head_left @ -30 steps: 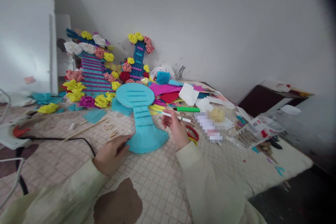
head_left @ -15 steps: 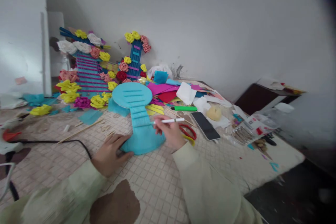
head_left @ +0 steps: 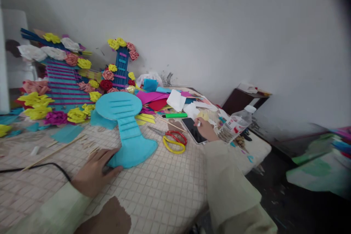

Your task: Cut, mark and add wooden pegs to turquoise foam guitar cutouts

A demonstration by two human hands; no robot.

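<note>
A turquoise foam cut-out point(head_left: 124, 124) with a round top and a flared base lies flat on the tiled cloth. My left hand point(head_left: 94, 172) rests open on the cloth, its fingertips touching the left edge of the base. My right hand point(head_left: 205, 129) is stretched out to the right, closed around a white pen whose tip shows above the fist. It hovers over a dark phone point(head_left: 193, 130), next to a clear plastic bottle point(head_left: 236, 124). Scissors with red and yellow handles point(head_left: 174, 140) lie between the cut-out and the phone.
Paper-flower craft pieces point(head_left: 65, 80) stand at the back left. Coloured paper sheets point(head_left: 156, 97), a green marker point(head_left: 175, 115) and white scraps crowd the back. A black cable point(head_left: 41, 166) crosses the cloth at left. A dark side table point(head_left: 240, 98) stands to the right.
My right hand carried the pen from over the turquoise cut-out to the right, above the phone. The view swung right. My left hand stayed at the cut-out's base.
</note>
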